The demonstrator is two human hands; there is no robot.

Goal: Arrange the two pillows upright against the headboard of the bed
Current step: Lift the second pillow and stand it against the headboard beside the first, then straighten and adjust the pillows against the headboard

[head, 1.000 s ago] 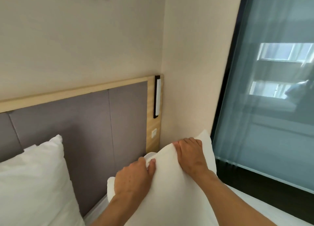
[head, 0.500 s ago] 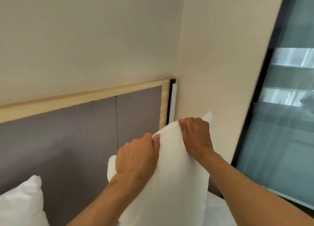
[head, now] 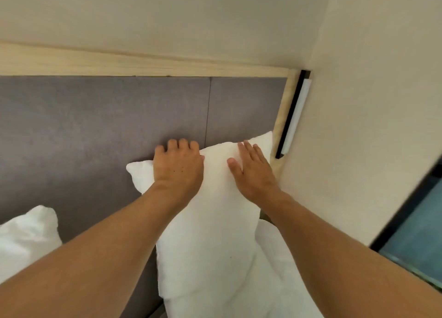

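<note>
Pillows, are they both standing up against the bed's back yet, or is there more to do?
Nearly. The left pillow already leans on the grey headboard. The right pillow stands upright against it, with the left hand curled over its top edge and the right hand flat on its front. What's left: letting go and seeing whether it stays up.

Both hands press a plump white fabric pillow upright vs. the grey padded headboard w/ pale wood frame. Left hand curls over its top edge; right hand lies flat, fingers spread, on its front. A 2nd white pillow stands at far left, well apart.
</note>
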